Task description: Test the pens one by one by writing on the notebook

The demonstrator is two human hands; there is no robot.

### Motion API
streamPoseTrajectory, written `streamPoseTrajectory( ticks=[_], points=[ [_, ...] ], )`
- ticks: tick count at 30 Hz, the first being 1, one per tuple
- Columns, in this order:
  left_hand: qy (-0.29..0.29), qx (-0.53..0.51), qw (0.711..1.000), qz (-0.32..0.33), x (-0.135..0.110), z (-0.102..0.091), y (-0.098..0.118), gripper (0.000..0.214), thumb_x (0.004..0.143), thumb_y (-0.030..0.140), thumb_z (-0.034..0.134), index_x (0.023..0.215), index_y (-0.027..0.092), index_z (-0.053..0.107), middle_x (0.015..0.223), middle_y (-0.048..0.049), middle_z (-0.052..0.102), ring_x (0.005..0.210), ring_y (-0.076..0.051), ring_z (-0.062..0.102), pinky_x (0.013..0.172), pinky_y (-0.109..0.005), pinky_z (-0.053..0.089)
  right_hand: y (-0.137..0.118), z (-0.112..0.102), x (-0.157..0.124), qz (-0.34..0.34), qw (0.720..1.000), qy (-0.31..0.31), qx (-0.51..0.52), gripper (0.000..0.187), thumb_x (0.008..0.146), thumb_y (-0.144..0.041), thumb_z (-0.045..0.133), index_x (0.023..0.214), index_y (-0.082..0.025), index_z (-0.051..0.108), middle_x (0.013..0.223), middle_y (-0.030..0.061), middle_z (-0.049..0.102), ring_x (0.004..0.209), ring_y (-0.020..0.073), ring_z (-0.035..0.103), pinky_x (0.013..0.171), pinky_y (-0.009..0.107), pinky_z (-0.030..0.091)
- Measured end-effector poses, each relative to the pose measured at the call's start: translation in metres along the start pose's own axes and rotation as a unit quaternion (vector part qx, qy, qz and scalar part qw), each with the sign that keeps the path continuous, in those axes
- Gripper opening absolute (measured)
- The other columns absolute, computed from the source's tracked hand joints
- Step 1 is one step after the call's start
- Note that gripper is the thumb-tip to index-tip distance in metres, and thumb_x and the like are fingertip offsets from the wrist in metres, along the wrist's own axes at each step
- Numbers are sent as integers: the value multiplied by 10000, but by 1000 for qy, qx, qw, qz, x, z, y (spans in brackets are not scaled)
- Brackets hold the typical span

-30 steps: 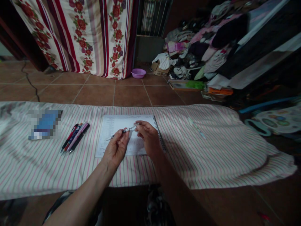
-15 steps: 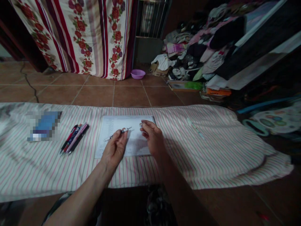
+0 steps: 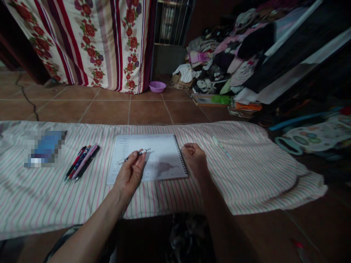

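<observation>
A blurred blue object point(image 3: 47, 145) lies far left on the striped cloth point(image 3: 263, 168), a bundle of pens point(image 3: 82, 163) near it. Next, the left hand point(image 3: 129, 173) pinches 1 black-and-white pen point(image 3: 143, 152) between thumb and fingers above the spiral notebook point(image 3: 161, 146), tip pointing right. Just past the notebook's coiled edge the right hand point(image 3: 196, 159) is curled, and from here I can't tell whether it grips anything; a slim pale stick point(image 3: 223, 148) lies farther right.

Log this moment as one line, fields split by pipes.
left hand: holds pen over notebook | right hand: right of notebook, contents unclear | pen bunch: on striped cloth, left of notebook
</observation>
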State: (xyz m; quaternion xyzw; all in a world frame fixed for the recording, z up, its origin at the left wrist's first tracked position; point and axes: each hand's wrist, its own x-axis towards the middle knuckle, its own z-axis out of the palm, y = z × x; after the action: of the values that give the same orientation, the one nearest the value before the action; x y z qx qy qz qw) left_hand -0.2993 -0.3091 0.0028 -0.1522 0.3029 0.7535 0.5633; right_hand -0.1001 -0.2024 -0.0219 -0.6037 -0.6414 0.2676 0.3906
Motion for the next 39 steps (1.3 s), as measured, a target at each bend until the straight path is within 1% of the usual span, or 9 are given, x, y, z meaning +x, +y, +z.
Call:
streamPoseTrajectory(
  ticks=[3, 8, 14, 24, 26, 29, 31, 34, 39],
  points=[
    [-10, 3, 1000, 4, 1, 0, -2, 221, 847, -26, 428, 719, 50, 591, 736, -97, 680, 752, -158, 680, 693, -250, 592, 7, -6, -1, 1, 997, 11, -81, 217, 698, -328, 515, 835, -184, 603, 708, 57, 675, 662, 192, 632, 636, 301, 462],
    [-8, 7, 1000, 7, 0, 1, -3, 230, 844, -29, 428, 711, 51, 597, 732, -94, 682, 758, -155, 680, 703, -251, 591, 2, -7, -5, -9, 993, -27, -111, 180, 738, -289, 497, 853, -198, 601, 754, 55, 693, 719, 190, 653, 664, 284, 460],
    [-7, 17, 1000, 12, -1, 1, -4, 240, 846, -24, 428, 712, 62, 606, 725, -85, 683, 754, -146, 679, 708, -247, 589, -3, -7, -9, 2, 970, -46, -239, 154, 769, -241, 497, 858, -209, 619, 816, 62, 707, 771, 198, 654, 661, 278, 429],
    [-12, 20, 1000, 6, -3, 2, -3, 233, 845, -21, 433, 715, 62, 607, 738, -89, 685, 774, -156, 680, 713, -249, 588, 3, -10, -5, -3, 967, -70, -246, 234, 786, -205, 437, 853, -177, 660, 845, 88, 705, 794, 202, 642, 689, 282, 429],
    [-11, 19, 1000, 3, -3, 2, -3, 232, 845, -20, 434, 717, 66, 608, 734, -87, 686, 766, -153, 680, 709, -248, 588, -1, -11, -5, -15, 976, -40, -214, 245, 776, -217, 440, 871, -174, 662, 841, 90, 700, 781, 204, 640, 691, 291, 437],
    [-15, 19, 1000, -1, -3, 1, -4, 232, 842, -22, 436, 709, 65, 605, 725, -88, 687, 747, -150, 682, 707, -248, 588, -13, -6, -7, -31, 997, -26, -73, 228, 753, -263, 481, 870, -169, 652, 791, 66, 685, 708, 178, 630, 648, 275, 452],
    [-17, 20, 1000, -3, -3, 1, -5, 233, 839, -25, 437, 702, 63, 604, 724, -92, 687, 742, -151, 683, 709, -248, 587, -23, 1, -10, -39, 995, -77, 57, 231, 739, -330, 520, 854, -164, 633, 738, 49, 664, 654, 160, 614, 562, 251, 450],
    [-17, 23, 1000, 1, -3, 1, -7, 224, 830, -28, 452, 701, 68, 608, 730, -91, 689, 749, -152, 683, 712, -249, 585, -37, 17, -19, -4, 962, -186, 201, 315, 689, -387, 604, 912, -164, 588, 680, 12, 620, 599, 142, 596, 461, 221, 426],
    [-16, 26, 1000, 0, -5, 3, -9, 236, 828, -34, 451, 685, 72, 606, 723, -83, 686, 716, -141, 681, 712, -249, 584, -54, 36, -33, 10, 918, -285, 276, 354, 681, -359, 646, 977, -188, 554, 756, 1, 610, 656, 122, 598, 468, 196, 443]
  ],
)
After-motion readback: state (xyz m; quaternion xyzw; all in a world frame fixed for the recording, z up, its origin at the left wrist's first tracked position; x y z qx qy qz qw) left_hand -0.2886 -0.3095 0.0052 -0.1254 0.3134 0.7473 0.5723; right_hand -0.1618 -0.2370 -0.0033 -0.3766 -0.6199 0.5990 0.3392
